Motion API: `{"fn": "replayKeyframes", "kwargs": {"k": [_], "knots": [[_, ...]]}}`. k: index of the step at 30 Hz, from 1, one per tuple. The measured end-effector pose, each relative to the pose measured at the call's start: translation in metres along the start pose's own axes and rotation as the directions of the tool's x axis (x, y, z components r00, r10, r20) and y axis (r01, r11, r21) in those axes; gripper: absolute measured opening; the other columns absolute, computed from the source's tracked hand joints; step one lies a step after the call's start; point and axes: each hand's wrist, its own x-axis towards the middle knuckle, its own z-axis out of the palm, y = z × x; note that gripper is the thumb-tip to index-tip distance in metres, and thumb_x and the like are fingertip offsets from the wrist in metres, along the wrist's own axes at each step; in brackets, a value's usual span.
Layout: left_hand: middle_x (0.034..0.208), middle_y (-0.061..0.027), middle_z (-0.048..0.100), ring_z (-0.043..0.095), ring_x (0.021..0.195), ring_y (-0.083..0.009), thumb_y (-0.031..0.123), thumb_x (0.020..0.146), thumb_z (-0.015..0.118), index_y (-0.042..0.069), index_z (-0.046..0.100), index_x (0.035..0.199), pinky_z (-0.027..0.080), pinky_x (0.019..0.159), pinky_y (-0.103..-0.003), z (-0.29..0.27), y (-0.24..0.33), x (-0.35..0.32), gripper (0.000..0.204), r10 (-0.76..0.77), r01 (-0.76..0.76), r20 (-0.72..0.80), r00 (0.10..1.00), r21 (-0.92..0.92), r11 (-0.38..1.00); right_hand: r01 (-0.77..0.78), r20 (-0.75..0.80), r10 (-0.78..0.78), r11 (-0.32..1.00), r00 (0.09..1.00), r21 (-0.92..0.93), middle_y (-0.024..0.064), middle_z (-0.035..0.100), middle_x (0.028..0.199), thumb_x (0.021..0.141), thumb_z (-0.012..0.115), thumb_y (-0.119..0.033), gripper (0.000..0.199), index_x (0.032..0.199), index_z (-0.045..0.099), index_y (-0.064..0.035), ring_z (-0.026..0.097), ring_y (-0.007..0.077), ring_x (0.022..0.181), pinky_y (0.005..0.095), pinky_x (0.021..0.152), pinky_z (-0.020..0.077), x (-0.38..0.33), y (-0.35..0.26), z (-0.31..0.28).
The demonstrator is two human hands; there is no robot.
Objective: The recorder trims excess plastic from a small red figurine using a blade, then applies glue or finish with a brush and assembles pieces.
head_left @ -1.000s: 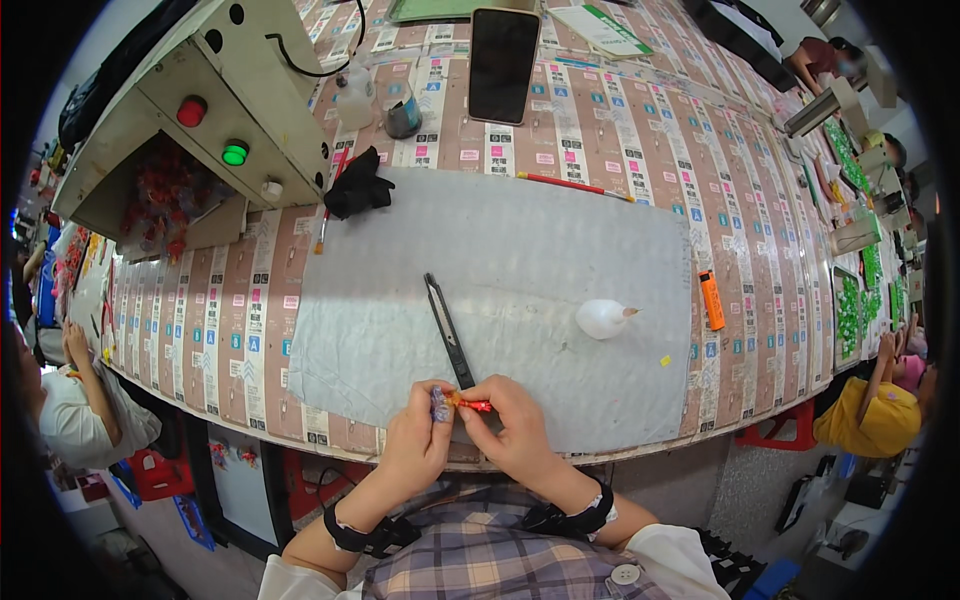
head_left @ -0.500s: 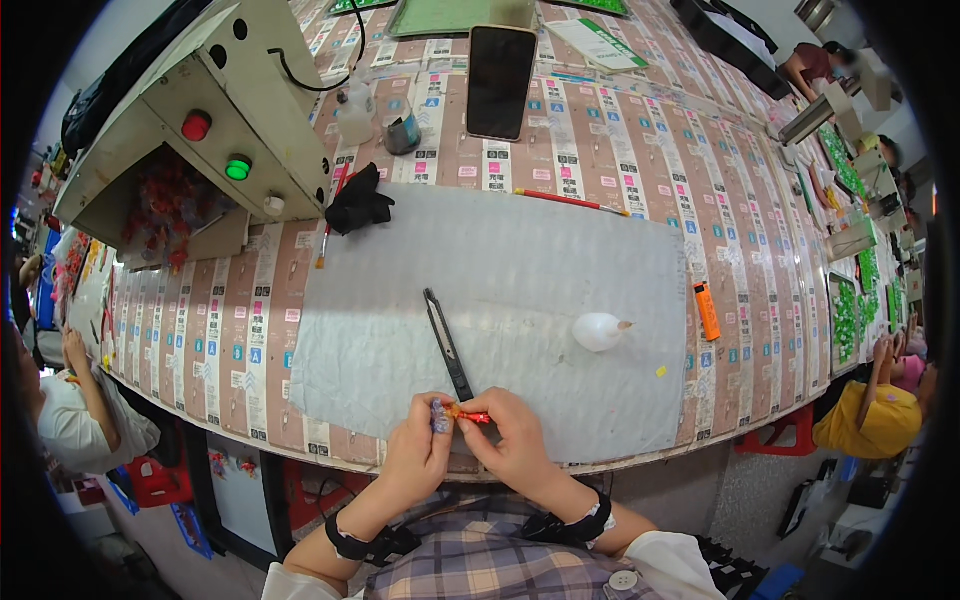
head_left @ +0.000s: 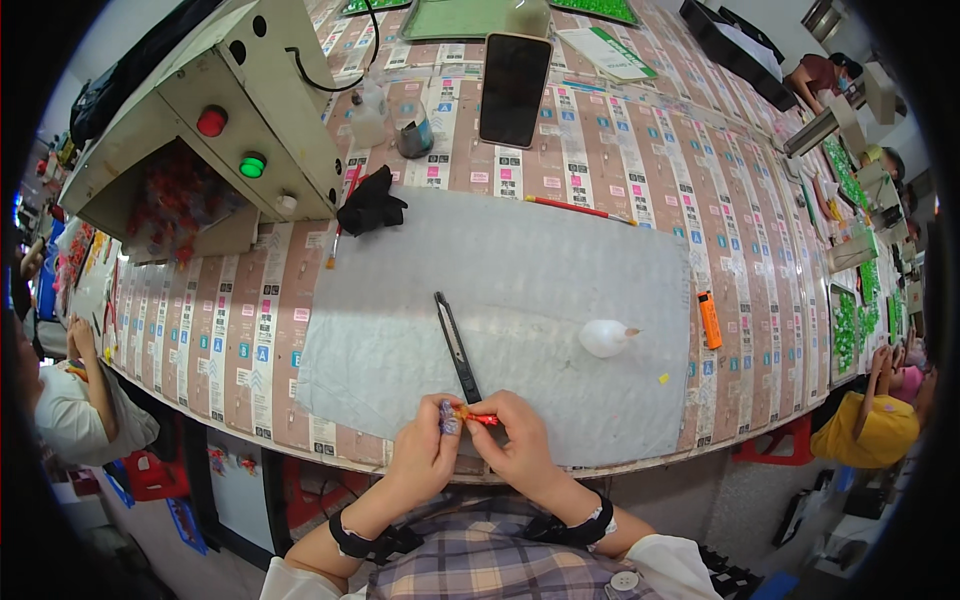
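At the front edge of the table, my left hand [head_left: 420, 452] and my right hand [head_left: 517, 440] are close together. Both are closed on one small piece [head_left: 449, 417], purple on the left side, orange in the middle and red on the right. My left fingers pinch the purple end, my right thumb and fingers the red end. Its exact kind is too small to make out. Just beyond my fingers a black utility knife [head_left: 456, 345] lies on a pale grey sheet [head_left: 520, 260]. Farther right on the sheet rests a small white bottle [head_left: 604, 338] with a pointed tip.
An orange lighter [head_left: 709, 320] lies right of the sheet. A red-handled brush [head_left: 580, 209] and a black cloth [head_left: 373, 203] are along its far edge. A metal box [head_left: 290, 120] with red and green lights stands far left. A dark phone [head_left: 515, 90] stands at the back.
The whole view has shifted slightly, so the table things appear a little farther right. Both hands keep their pinch on the small piece, with hardly any visible movement.
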Motion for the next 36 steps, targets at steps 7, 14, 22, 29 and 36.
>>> {"fn": "replayKeyframes", "kwargs": {"k": [7,14,22,29,36], "knots": [[0.083,-0.0200,0.060,0.059,0.072,-0.0387,0.010,0.089,0.046,0.001,0.043,0.110,0.045,0.061,-0.042,0.0020,-0.0034,-0.0006,0.022,0.016,-0.016,-0.005,1.000,-0.002,1.000,0.015,-0.004,-0.015,1.000,1.000,0.018,0.0099,0.056,0.076,0.077,0.063,-0.003,0.011,0.088,0.059,-0.0027,0.055,0.0238,0.068,0.0291,0.060,0.0427,0.0021,-0.0013,-0.0014],[0.083,-0.0202,0.060,0.059,0.072,-0.0399,0.013,0.089,0.046,0.003,0.043,0.110,0.045,0.061,-0.044,0.0007,-0.0042,-0.0025,0.023,-0.032,0.032,0.011,0.999,0.027,0.999,-0.025,0.027,0.025,1.000,0.999,0.008,0.0106,0.056,0.077,0.077,0.062,-0.003,0.011,0.087,0.058,-0.0020,0.056,0.0250,0.070,0.0303,0.062,0.0434,0.0006,0.0008,-0.0002],[0.085,-0.0216,0.059,0.058,0.076,-0.0416,0.017,0.090,0.045,0.003,0.041,0.111,0.045,0.064,-0.046,0.0008,-0.0062,-0.0030,0.025,-0.042,0.043,0.030,0.999,-0.017,0.999,-0.078,0.023,0.077,0.995,0.997,0.061,0.0117,0.056,0.077,0.077,0.063,-0.004,0.012,0.087,0.058,-0.0016,0.056,0.0266,0.069,0.0319,0.061,0.0436,-0.0025,0.0007,0.0028],[0.084,-0.0211,0.059,0.059,0.075,-0.0399,0.016,0.092,0.043,0.003,0.042,0.111,0.045,0.063,-0.042,0.0039,-0.0099,-0.0036,0.023,0.028,-0.028,0.001,1.000,-0.014,1.000,-0.078,0.043,0.078,0.997,0.996,0.006,0.0086,0.057,0.080,0.080,0.060,-0.002,0.009,0.088,0.056,0.0008,0.056,0.0161,0.073,0.0256,0.067,0.0440,-0.0051,0.0021,0.0003],[0.082,-0.0215,0.058,0.059,0.074,-0.0400,0.018,0.093,0.043,0.003,0.041,0.111,0.045,0.063,-0.042,0.0028,-0.0062,-0.0024,0.024,0.005,-0.005,0.011,1.000,-0.008,1.000,-0.078,-0.007,0.079,0.996,0.997,0.039,0.0114,0.057,0.077,0.077,0.062,-0.003,0.011,0.087,0.058,-0.0009,0.057,0.0245,0.069,0.0301,0.062,0.0441,-0.0051,0.0045,0.0036]]}}
